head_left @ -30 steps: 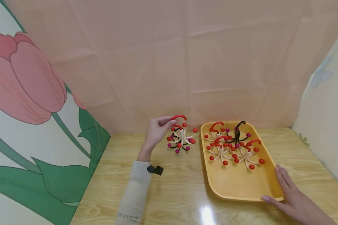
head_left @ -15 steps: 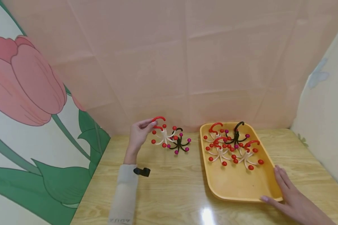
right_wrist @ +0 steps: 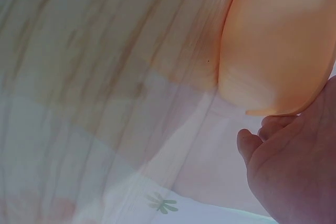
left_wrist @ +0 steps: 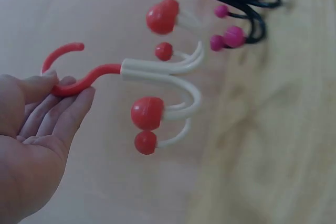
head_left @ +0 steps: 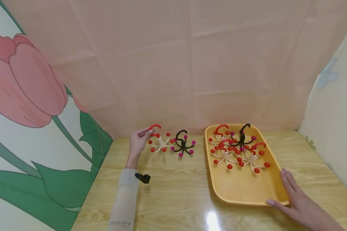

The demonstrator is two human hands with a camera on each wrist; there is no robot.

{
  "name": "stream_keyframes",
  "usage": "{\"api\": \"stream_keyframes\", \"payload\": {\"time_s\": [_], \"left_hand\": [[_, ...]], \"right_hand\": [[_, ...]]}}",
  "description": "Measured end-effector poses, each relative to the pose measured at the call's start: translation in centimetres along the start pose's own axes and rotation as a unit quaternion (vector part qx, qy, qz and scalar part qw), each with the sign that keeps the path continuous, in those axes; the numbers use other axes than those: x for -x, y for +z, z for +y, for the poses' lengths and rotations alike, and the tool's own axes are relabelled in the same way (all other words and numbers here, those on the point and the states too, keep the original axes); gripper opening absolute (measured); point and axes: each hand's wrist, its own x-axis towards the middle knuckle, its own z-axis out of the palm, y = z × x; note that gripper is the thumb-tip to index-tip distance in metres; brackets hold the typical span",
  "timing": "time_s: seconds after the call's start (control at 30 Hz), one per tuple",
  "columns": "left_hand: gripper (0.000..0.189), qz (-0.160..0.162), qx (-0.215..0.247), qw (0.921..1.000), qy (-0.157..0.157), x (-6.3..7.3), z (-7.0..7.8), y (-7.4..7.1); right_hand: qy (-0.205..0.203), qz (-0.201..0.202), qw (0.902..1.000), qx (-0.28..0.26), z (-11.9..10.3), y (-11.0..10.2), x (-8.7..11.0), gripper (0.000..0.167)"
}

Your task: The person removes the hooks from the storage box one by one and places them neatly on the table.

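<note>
My left hand (head_left: pixel 137 142) pinches the red curved top of a multi-prong hanging hook (head_left: pixel 161 143). White prongs tipped with red balls curve out below it, low over the table. Close beside it on the right stands a black multi-prong hook (head_left: pixel 183 145) with magenta balls. In the left wrist view, thumb and fingertips meet on the red curve, and the white collar (left_wrist: pixel 144 70) points away from the hand. My right hand (head_left: pixel 300 203) rests at the near right corner of the yellow tray (head_left: pixel 240 191), fingers straight along the side, thumb at the front rim.
Inside the tray's far half sit several red-and-white hooks (head_left: pixel 226 155) and one black hook (head_left: pixel 242 140). The wooden table (head_left: pixel 173 199) ends at a pinkish cloth backdrop (head_left: pixel 150 80). A tulip-printed panel (head_left: pixel 31 89) stands left, a pale panel (head_left: pixel 335 106) right.
My left hand has carried the red-and-white hook left and slightly down, from in front of the black hook to beside it. The right hand stays at the tray corner.
</note>
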Motion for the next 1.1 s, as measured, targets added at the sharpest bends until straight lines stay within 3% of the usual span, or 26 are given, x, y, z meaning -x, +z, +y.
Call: {"api": "stream_keyframes", "payload": {"time_s": [0.23,0.43,1.1], "left_hand": [[0.032,0.023,-0.002,0.9994,-0.025,-0.6,-2.9,0.4],[0.030,0.034,0.004,0.9989,-0.033,-1.0,-4.3,0.7],[0.025,0.037,-0.050,0.9980,-0.009,-0.4,-4.6,1.2]], "right_hand": [[-0.002,0.005,0.9998,0.019,-0.2,0.2,0.1,0.118],[0.009,-0.006,0.9998,0.019,-0.3,0.1,0.1,0.119],[0.008,-0.001,1.0000,0.000,-0.1,0.1,0.0,0.119]]}}
